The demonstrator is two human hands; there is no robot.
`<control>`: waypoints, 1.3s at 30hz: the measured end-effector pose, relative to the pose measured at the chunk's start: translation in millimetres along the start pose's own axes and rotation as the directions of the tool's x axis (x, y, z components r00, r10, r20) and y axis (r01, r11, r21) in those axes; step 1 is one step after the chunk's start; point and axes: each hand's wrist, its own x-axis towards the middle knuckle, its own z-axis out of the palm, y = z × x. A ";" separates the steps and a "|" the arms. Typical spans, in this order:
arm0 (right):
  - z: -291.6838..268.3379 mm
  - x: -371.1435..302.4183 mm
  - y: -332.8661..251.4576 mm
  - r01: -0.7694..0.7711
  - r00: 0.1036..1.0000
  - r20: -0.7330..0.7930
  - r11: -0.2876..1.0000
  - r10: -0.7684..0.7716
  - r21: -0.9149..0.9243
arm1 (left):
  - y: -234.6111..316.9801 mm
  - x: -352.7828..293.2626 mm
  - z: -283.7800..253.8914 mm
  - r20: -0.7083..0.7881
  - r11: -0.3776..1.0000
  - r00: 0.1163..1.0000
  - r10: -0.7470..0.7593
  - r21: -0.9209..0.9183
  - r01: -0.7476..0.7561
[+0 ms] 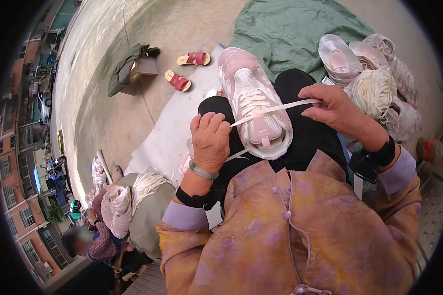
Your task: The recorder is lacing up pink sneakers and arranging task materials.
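A pink and white sneaker (243, 74) rests on my lap between my dark-trousered knees, its toe pointing away from me. White lace runs in rows across its tongue. My right hand (330, 105) pinches one end of the flat white shoelace (285, 106), which stretches taut across the upper part of the shoe. At the shoe's left side my left hand (211, 142) is closed, knuckles up, where the lace passes under its fingers. A second length of lace trails out below that hand. The left fingertips are mostly hidden.
More pink and white shoes (335, 59) and a bundle of white laces (374, 93) lie at right beside a green cloth (290, 29). Red slippers (194, 59) and a box with dark cloth (145, 65) stand on the floor. Lower left, a person (103, 241) sits near more laces (147, 186).
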 end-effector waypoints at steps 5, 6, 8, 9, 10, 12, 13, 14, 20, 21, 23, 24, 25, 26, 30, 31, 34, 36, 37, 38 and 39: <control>-12.7 10.1 7.5 0.298 0.948 0.058 0.809 -0.313 -0.506 | -24.6 -23.1 -33.6 0.032 0.977 0.997 -0.071 0.204 0.063; -15.3 11.2 12.7 0.317 0.939 0.067 0.769 -0.339 -0.555 | -23.5 -28.5 -33.7 0.035 0.976 0.997 -0.070 0.207 0.062; -21.5 10.9 27.4 0.334 0.928 0.075 0.727 -0.364 -0.600 | -22.9 -38.3 -32.8 0.096 0.989 0.992 -0.079 0.132 0.066; -26.1 8.0 38.5 0.327 0.932 0.072 0.736 -0.356 -0.592 | -22.4 -40.6 -33.5 0.097 0.989 0.992 -0.079 0.134 0.065; -28.7 2.8 48.8 0.320 0.935 0.069 0.745 -0.347 -0.585 | -22.1 -42.2 -34.0 0.094 0.990 0.992 -0.090 0.117 0.079; -25.1 -7.7 66.5 0.317 0.936 0.050 0.768 -0.350 -0.556 | -20.7 -45.9 -35.8 0.087 0.990 0.989 -0.118 0.085 0.111; -22.5 -13.6 71.6 0.275 0.946 0.004 0.792 -0.325 -0.545 | -20.0 -48.0 -36.7 0.087 0.990 0.989 -0.121 0.087 0.113; -22.1 -20.8 75.8 0.230 0.954 -0.042 0.814 -0.298 -0.534 | -19.6 -49.6 -37.0 0.089 0.991 0.988 -0.124 0.057 0.119; -53.7 -72.8 98.5 0.115 0.992 0.034 0.746 -0.123 -0.656 | -45.3 -87.8 -56.5 0.079 0.965 0.962 -0.261 0.036 0.259; -67.9 -85.8 110.2 0.076 0.995 0.001 0.739 -0.101 -0.670 | -51.3 -94.2 -65.9 0.063 0.961 0.961 -0.270 0.078 0.265; -97.3 -112.8 130.8 0.017 0.994 -0.065 0.704 -0.089 -0.710 | -68.7 -110.5 -84.2 0.034 0.945 0.953 -0.301 0.142 0.293; -112.3 -124.1 137.5 -0.003 0.990 -0.097 0.677 -0.101 -0.736 | -79.2 -120.4 -92.4 0.020 0.934 0.946 -0.324 0.164 0.316; -127.4 -136.1 146.9 -0.020 0.986 -0.126 0.663 -0.112 -0.748 | -86.8 -128.6 -104.1 0.003 0.918 0.934 -0.356 0.191 0.349; -143.0 -148.7 155.1 -0.043 0.980 -0.157 0.647 -0.120 -0.761 | -95.2 -135.2 -114.1 -0.014 0.901 0.923 -0.385 0.212 0.379; -187.5 -168.5 168.6 -0.129 0.950 -0.272 0.598 -0.155 -0.791 | -132.8 -161.4 -156.6 -0.083 0.867 0.929 -0.359 0.338 0.366; -197.4 -171.1 175.4 -0.163 0.917 -0.354 0.637 -0.184 -0.753 | -143.5 -167.8 -163.2 -0.164 0.813 0.883 -0.440 0.346 0.469; -193.5 -164.2 184.0 -0.430 0.753 -0.614 0.883 0.238 -0.186 | -155.0 -164.6 -152.3 -0.297 0.760 0.773 -0.560 0.186 0.622; -139.3 -131.3 165.3 -0.453 0.727 -0.530 0.885 0.436 0.107 | -134.2 -141.6 -119.3 -0.070 0.362 0.382 -0.921 -0.510 0.780; -101.2 -107.9 135.1 -0.489 0.720 -0.401 0.825 0.566 0.285 | -114.8 -128.0 -101.5 0.091 0.253 0.375 -0.922 -0.593 0.764; -74.3 -97.4 119.7 -0.491 0.742 -0.264 0.768 0.616 0.411 | -91.5 -108.8 -80.0 0.257 0.130 0.385 -0.886 -0.660 0.740; -42.9 -81.3 94.5 -0.475 0.758 -0.134 0.681 0.639 0.558 | -69.2 -95.0 -64.7 0.408 -0.002 0.388 -0.827 -0.691 0.723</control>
